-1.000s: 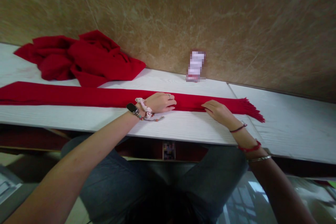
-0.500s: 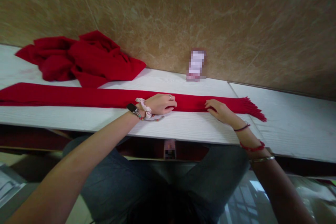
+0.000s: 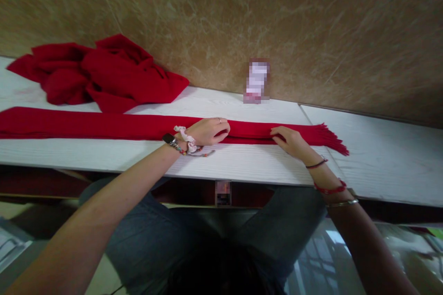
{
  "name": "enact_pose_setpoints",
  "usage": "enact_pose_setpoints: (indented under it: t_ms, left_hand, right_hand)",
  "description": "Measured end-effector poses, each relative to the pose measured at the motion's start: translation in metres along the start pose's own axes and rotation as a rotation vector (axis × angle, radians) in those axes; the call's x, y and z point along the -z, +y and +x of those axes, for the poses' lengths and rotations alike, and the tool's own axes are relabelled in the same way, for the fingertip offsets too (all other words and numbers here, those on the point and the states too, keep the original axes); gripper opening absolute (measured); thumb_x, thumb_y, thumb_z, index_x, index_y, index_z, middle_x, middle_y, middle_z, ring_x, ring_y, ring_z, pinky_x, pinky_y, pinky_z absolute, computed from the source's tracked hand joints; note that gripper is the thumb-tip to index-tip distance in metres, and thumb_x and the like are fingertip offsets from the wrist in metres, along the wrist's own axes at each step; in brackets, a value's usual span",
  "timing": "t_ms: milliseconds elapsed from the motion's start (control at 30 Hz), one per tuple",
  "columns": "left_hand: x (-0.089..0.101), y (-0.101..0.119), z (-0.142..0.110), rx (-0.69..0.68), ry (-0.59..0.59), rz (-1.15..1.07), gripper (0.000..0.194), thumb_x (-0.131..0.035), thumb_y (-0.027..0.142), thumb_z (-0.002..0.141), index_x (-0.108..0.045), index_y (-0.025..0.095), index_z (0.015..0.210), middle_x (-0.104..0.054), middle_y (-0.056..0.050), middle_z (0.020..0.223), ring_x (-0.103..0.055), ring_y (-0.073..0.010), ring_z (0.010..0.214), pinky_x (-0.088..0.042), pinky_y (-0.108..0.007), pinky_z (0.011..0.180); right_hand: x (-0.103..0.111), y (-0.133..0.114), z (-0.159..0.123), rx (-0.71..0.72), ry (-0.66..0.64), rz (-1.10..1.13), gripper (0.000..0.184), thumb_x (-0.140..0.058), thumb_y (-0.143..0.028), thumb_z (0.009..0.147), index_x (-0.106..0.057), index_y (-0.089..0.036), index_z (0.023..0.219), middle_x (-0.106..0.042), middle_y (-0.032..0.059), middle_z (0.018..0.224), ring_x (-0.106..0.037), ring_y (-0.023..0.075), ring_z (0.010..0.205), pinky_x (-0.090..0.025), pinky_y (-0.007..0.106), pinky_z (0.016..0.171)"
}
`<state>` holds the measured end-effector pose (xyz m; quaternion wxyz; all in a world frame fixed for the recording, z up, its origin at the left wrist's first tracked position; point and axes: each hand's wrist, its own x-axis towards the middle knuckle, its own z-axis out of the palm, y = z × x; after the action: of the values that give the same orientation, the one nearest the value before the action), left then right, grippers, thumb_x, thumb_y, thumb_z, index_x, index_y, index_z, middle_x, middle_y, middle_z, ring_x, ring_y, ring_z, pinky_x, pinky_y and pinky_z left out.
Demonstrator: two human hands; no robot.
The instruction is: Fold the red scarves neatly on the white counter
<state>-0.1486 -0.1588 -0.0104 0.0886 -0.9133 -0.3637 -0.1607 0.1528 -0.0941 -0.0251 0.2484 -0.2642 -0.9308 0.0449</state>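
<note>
A long red scarf [image 3: 114, 124] lies folded into a narrow strip along the white table, with its fringe at the right end. My left hand [image 3: 207, 131] is closed on the scarf's near edge around mid-length, thumb against fingers. Farther right, my right hand [image 3: 290, 140] pinches the same edge, short of the fringe. Between the two hands an upper layer stands slightly off the layer beneath, and a dark gap shows there. The left part of the scarf lies flat and runs out of view.
A crumpled heap of red cloth [image 3: 114, 73] rests at the back left against the marbled tile wall [image 3: 214, 18]. A small blurred-out pack [image 3: 256, 80] stands by the wall. The white table [image 3: 391, 161] has a seam at right; its front edge is just above my knees.
Both hands have raised the near edge of the scarf's upper layer a little, opening a gap along it. The whole view has shifted slightly.
</note>
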Motion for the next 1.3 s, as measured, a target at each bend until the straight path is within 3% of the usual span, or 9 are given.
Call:
enact_pose_setpoints:
  t_ms: [167, 300, 567, 800, 967, 1300]
  left_hand:
    - [-0.003, -0.001, 0.001, -0.081, -0.108, 0.016, 0.016, -0.041, 0.018, 0.084, -0.054, 0.015, 0.076, -0.055, -0.004, 0.075, -0.049, -0.0139, 0.068, -0.038, -0.024, 0.066]
    - [-0.005, -0.002, 0.001, -0.050, -0.105, -0.008, 0.019, -0.041, 0.023, 0.085, -0.056, 0.015, 0.076, -0.057, -0.005, 0.078, -0.051, -0.0147, 0.072, -0.039, -0.026, 0.071]
    - [-0.006, -0.003, 0.002, -0.047, -0.093, -0.056, 0.030, -0.040, 0.030, 0.089, -0.056, 0.018, 0.111, -0.053, -0.007, 0.119, -0.048, -0.0167, 0.108, -0.034, -0.030, 0.093]
    - [-0.006, -0.003, 0.003, -0.015, -0.076, -0.008, 0.026, -0.040, 0.024, 0.089, -0.064, 0.016, 0.095, -0.060, -0.006, 0.103, -0.056, -0.0141, 0.088, -0.041, -0.026, 0.081]
    - [-0.004, -0.004, 0.000, -0.016, -0.062, 0.026, 0.024, -0.041, 0.021, 0.088, -0.064, 0.016, 0.094, -0.062, -0.006, 0.096, -0.057, -0.0138, 0.082, -0.043, -0.024, 0.073]
    - [0.000, -0.009, -0.004, -0.057, -0.098, 0.070, 0.022, -0.043, 0.021, 0.087, -0.063, 0.019, 0.096, -0.062, -0.003, 0.092, -0.057, -0.0128, 0.079, -0.043, -0.023, 0.068]
  right_hand:
    - [-0.003, 0.007, -0.001, 0.053, -0.030, 0.048, 0.012, -0.050, -0.017, 0.077, -0.062, -0.018, 0.079, -0.066, 0.0085, 0.089, -0.059, 0.0225, 0.096, -0.048, 0.039, 0.083]
    - [-0.003, 0.008, -0.002, 0.070, -0.013, 0.068, 0.012, -0.053, -0.022, 0.077, -0.065, -0.020, 0.077, -0.067, 0.0073, 0.088, -0.059, 0.0227, 0.096, -0.048, 0.040, 0.085]
    - [0.001, 0.005, 0.001, 0.063, -0.033, -0.007, 0.022, -0.047, -0.027, 0.084, -0.068, -0.020, 0.085, -0.069, 0.0065, 0.091, -0.061, 0.0226, 0.094, -0.049, 0.040, 0.085]
    - [0.002, 0.005, -0.001, 0.015, -0.048, -0.090, 0.027, -0.043, -0.026, 0.086, -0.068, -0.019, 0.094, -0.069, 0.0065, 0.095, -0.063, 0.0222, 0.092, -0.050, 0.038, 0.083]
    - [0.003, 0.004, -0.002, 0.016, -0.086, -0.137, 0.027, -0.044, -0.020, 0.083, -0.066, -0.019, 0.099, -0.068, 0.0056, 0.100, -0.062, 0.0216, 0.094, -0.050, 0.037, 0.084]
    - [0.002, 0.008, -0.001, -0.008, -0.040, -0.133, 0.021, -0.046, -0.014, 0.076, -0.065, -0.019, 0.084, -0.069, 0.0055, 0.090, -0.063, 0.0205, 0.086, -0.051, 0.034, 0.078]
